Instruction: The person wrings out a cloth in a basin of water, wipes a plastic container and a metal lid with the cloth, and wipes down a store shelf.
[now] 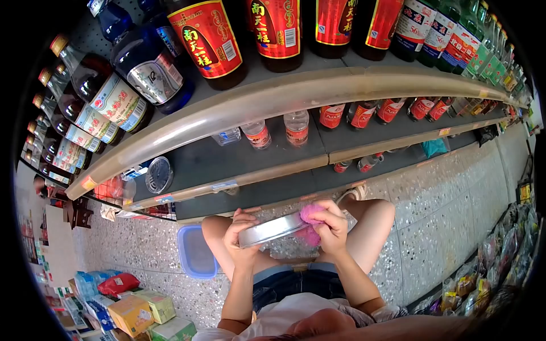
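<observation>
Tin (273, 231) at lower centre, gripped by the left hand (240, 236); right hand (332, 226) clutches pink cloth (310, 213) against it; basin (197, 253) lower left, bottles (207, 42) across the top

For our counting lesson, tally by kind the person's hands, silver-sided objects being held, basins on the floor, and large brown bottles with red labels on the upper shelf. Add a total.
Hands: 2
Silver-sided object: 1
Basin: 1
Red-labelled brown bottles: 4
Total: 8

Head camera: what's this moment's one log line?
left hand: holding silvery object; right hand: holding pink cloth against it; blue tub: on floor
</observation>
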`<state>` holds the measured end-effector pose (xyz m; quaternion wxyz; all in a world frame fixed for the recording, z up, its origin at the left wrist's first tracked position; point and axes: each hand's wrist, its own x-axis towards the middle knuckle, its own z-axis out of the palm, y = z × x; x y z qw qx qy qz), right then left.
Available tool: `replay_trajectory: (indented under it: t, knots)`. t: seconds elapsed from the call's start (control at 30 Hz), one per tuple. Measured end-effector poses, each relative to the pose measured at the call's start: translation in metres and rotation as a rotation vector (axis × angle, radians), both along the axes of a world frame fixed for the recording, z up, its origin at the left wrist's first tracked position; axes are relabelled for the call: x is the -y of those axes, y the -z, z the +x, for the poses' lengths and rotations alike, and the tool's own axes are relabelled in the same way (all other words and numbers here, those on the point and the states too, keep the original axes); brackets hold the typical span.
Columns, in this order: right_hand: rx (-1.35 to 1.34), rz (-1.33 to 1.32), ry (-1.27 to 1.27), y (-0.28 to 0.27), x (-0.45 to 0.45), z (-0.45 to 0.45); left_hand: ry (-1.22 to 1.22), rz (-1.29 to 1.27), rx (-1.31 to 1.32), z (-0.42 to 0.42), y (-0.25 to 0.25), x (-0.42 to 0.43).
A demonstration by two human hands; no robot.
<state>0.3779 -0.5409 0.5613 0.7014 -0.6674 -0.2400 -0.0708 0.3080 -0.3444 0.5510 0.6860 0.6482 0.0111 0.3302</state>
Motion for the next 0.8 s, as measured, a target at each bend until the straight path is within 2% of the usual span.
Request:
replay_trajectory:
  t: [0.07,0.17,0.37,0.47,0.6,0.7,0.73,0.8]
  knots:
    - [0.194,-0.043,0.004,-0.006,0.000,0.006,0.019,0.234,-0.013,0.004,-0.004,-0.002]
    - [0.331,-0.169,-0.012,-0.030,0.001,0.008,-0.022,0.425,-0.051,0.005,-0.011,0.002]
    - [0.368,-0.285,-0.105,-0.034,0.001,0.002,-0.009,0.647,-0.125,0.008,-0.021,0.006]
    - [0.401,-0.212,-0.086,-0.031,0.005,0.005,0.012,0.612,-0.051,0.005,-0.023,0.001]
    - [0.330,-0.110,-0.101,-0.026,0.009,0.007,0.028,0.409,-0.047,0.000,-0.026,-0.003]
    - [0.061,0.031,-0.066,-0.009,0.000,0.001,-0.037,-0.117,-0.038,-0.005,-0.013,-0.001]
    - [0.029,0.034,-0.117,-0.002,-0.001,0.002,0.014,-0.364,-0.036,-0.011,-0.004,-0.008]
    - [-0.053,-0.018,-0.113,0.006,-0.005,0.000,0.020,-0.683,-0.070,-0.016,0.001,-0.014]
